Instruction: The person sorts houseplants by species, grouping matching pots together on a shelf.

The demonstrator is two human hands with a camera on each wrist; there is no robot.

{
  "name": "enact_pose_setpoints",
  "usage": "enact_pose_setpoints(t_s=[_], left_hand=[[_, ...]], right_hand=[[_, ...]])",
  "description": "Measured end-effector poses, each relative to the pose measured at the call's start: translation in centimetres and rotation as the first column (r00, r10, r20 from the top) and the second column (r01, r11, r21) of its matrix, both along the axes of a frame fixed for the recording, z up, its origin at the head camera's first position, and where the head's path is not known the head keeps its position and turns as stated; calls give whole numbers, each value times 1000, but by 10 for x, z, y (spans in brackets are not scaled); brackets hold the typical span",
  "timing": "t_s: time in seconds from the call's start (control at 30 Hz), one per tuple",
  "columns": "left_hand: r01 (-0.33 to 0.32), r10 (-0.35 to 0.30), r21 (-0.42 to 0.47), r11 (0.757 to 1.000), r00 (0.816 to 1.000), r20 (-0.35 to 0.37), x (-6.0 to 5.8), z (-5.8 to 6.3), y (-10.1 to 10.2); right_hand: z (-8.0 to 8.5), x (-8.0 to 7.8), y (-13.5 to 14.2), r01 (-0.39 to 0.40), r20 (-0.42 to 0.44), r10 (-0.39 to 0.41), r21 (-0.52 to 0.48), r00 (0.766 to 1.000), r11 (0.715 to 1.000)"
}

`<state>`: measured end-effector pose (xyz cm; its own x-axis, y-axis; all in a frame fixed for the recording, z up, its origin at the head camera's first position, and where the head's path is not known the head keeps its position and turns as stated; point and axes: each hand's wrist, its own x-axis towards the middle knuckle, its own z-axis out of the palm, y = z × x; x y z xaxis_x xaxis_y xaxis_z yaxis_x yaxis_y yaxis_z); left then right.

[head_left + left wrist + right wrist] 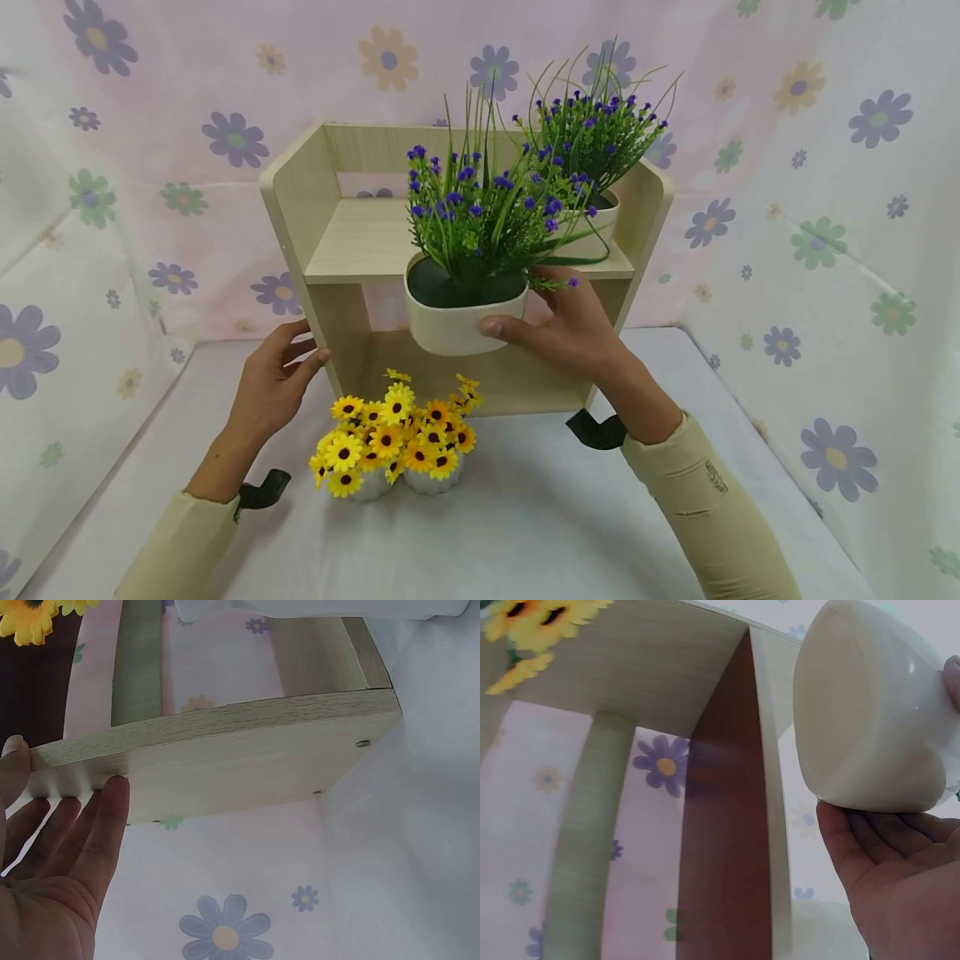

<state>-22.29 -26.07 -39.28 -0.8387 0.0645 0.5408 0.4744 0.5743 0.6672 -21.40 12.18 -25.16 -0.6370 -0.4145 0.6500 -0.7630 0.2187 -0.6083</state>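
Widest of all, we have the flowered backdrop rising at the far side and along left and right. Below it spreads the white worktop, and standing on it, toward the far side, we see the pale wooden shelf unit. Now the purple-flowered plant: its cream planter is up in the air, in front of the shelf unit and above the worktop! Behind it, a matching plant sits at the right end of the upper shelf. Nearer us, two yellow-flowered pots stand side by side on the worktop, left one and right one. And the hands: our right hand grasps the cream planter by its right end, thumb across the near face, while our left hand grasps nothing, its extended fingers touching the shelf unit's left side panel, thumb at the near edge.
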Motion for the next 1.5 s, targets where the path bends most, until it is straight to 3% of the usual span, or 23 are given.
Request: enact_pose_setpoints(t_s=[0.2, 0.47, 0.87, 1.13, 1.5], left_hand=[[-5, 5, -3, 1000, 1000, 2, 0, 0, 0], [0, 0, 4, 1000, 1000, 0, 0, -1, 0], [0, 0, 1, 1000, 1000, 2, 3, -2, 1], [-4, 4, -9, 1000, 1000, 0, 2, 0, 1], [-14, 14, -18, 1000, 1000, 7, 1, 0, 2]], right_hand=[[13, -10, -14, -37, 6, 37, -9, 999, 999], [16, -25, -30, -62, 79, 63, -11, 995, 998], [23, -40, -58, 80, 158, -88, 61, 984, 995], [28, -46, -73, 206, 126, -222, 129, 967, 970], [34, -52, -92, 236, 161, -261, 159, 952, 959]])
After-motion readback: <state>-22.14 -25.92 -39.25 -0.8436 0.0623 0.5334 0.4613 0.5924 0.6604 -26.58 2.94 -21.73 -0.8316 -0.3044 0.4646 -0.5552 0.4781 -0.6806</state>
